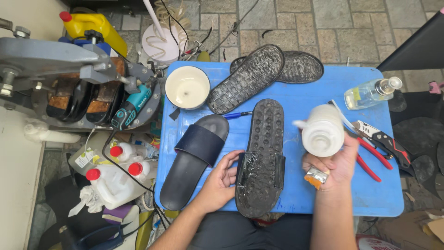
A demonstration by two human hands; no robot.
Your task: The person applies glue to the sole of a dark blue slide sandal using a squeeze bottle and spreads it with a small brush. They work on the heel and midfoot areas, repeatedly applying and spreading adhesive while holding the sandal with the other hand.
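Grey stone paving surrounds a small blue desk (370, 194) that carries shoe-repair work, seen from above the person's lap.

The left hand (221, 178) rests on the desk with its fingers (233, 159) curled against the left edge of an upturned black slide sandal (262, 159), whose studded sole faces up and looks wet and glossy across the strap area. The grip is loose, more a steadying touch than a clench.

The right hand (334, 165) is raised just right of that sandal, grasping a white plastic bottle (323, 130) with its mouth facing the camera; the bottle is blurred. Tucked low in the same hand is a small brush (316, 177) with a metal ferrule and orange bristles.

Left of the left hand's fingers lies a second slide sandal (194, 159), right way up, with a dark navy strap. Beyond the fingers, toward the far edge of the desk, sit a round white tub (187, 87) of pale paste, two loose black outsoles (259, 74) overlapping each other, and a blue pen (238, 114). Right of the right hand lie red-handled pliers (377, 148) and a clear bottle (370, 92) lying on its side.

Off the desk to the left stand white jugs with red caps (118, 178), a teal power tool (132, 106), and a grey metal press (41, 58) holding shoes.
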